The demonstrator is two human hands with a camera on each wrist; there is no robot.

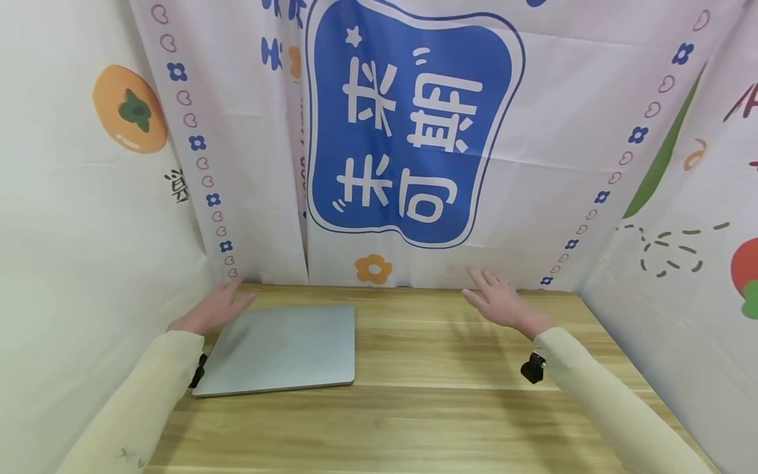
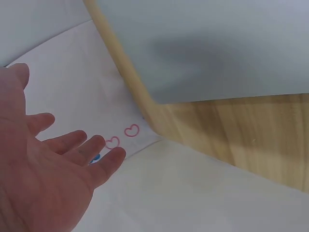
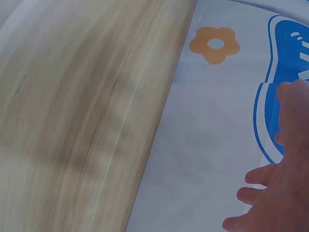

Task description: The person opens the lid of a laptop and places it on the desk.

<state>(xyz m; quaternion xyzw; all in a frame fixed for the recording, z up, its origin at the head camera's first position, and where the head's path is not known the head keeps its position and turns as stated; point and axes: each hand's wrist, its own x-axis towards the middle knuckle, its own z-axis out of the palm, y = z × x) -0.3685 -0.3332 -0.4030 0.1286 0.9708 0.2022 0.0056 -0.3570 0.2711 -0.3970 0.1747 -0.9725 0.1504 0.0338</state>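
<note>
A closed silver laptop (image 1: pixel 290 349) lies flat on the left part of the wooden table. Above its far left corner hovers my left hand (image 1: pixel 213 309), fingers extended and holding nothing. The left wrist view shows this hand (image 2: pixel 53 169) with spread fingers, apart from the laptop (image 2: pixel 217 48). Over the right part of the table, near its far edge, my right hand (image 1: pixel 500 303) is raised with its fingers spread. In the right wrist view the right hand (image 3: pixel 280 193) is partly cut off by the frame and holds nothing visible.
The wooden table (image 1: pixel 414 421) has white printed cloth behind it and on both sides. The back cloth (image 1: pixel 545 131) bears a blue patch with white characters and hangs close to the far table edge. Each wrist carries a black device (image 1: pixel 533 368).
</note>
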